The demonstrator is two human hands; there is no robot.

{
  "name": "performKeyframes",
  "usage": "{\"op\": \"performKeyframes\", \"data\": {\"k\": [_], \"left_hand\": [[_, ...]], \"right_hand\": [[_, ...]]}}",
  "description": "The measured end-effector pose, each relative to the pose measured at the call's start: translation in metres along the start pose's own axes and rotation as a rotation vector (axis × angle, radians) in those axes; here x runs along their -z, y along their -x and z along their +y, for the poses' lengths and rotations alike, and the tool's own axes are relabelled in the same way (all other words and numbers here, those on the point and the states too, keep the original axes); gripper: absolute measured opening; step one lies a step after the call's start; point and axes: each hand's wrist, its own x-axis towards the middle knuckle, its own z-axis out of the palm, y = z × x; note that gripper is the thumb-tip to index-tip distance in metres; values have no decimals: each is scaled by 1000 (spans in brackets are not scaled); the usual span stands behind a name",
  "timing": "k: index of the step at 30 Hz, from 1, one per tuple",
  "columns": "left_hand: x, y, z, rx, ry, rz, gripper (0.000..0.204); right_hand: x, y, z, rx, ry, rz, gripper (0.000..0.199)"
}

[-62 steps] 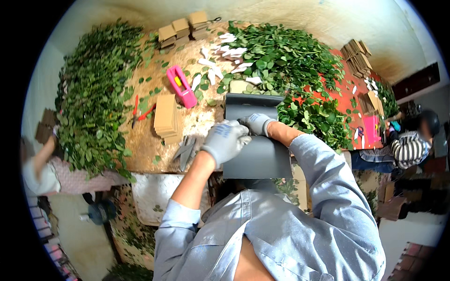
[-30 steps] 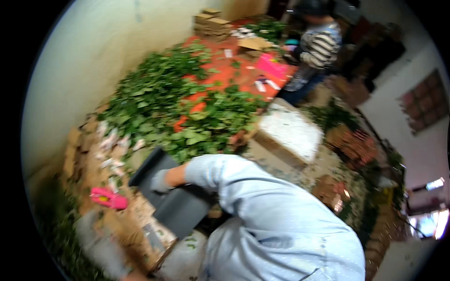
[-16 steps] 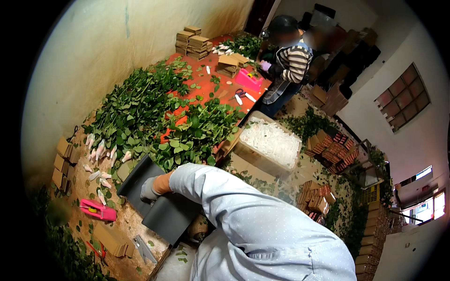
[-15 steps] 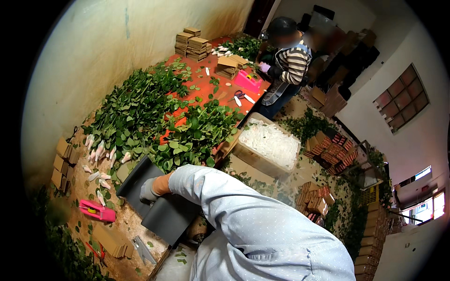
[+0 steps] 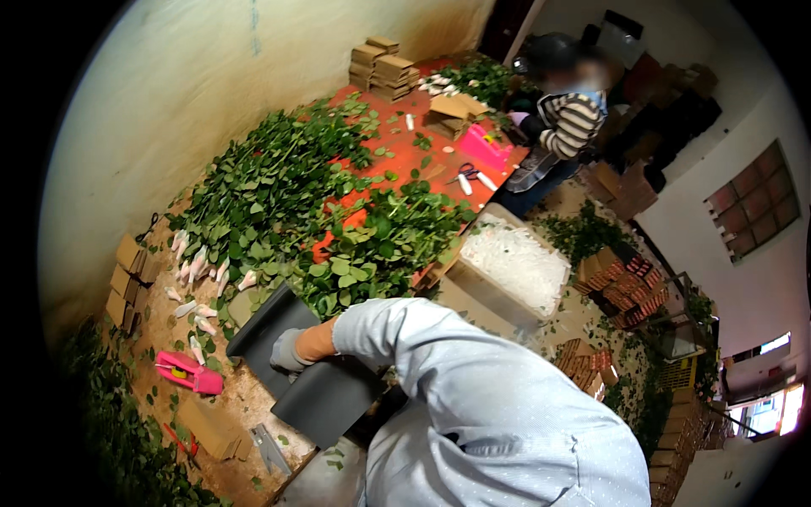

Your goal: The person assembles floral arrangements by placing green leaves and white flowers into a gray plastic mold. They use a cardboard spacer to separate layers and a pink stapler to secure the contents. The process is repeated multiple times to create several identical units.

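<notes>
Stacks of flat brown cardboard boxes (image 5: 382,68) stand at the far end of the red table, with an open brown carton (image 5: 452,111) lying just in front of them. More small brown boxes (image 5: 128,275) sit in a pile by the wall at the near left, and a flat brown piece (image 5: 211,427) lies near the table's front edge. Beside the table, a large whitish crate (image 5: 507,275) holds pale contents. Reddish-brown cartons (image 5: 627,287) are piled on the floor beyond it.
</notes>
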Motion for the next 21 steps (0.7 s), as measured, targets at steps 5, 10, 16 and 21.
{"op": "performKeyframes", "data": {"k": [5,10,16,21], "left_hand": [[-29,-9,18,-52,-29,-5,37],[-34,-16,30,-93,-85,6,40],[-57,-32,59,-198,-119,7,43],[-69,-42,81,-285,-158,51,47]], "right_hand": [[-7,4,8,-44,-1,48,48],[-7,6,-7,-10,0,20,47],[-8,19,9,-7,-85,12,47],[-6,22,17,32,-46,12,49]]}}
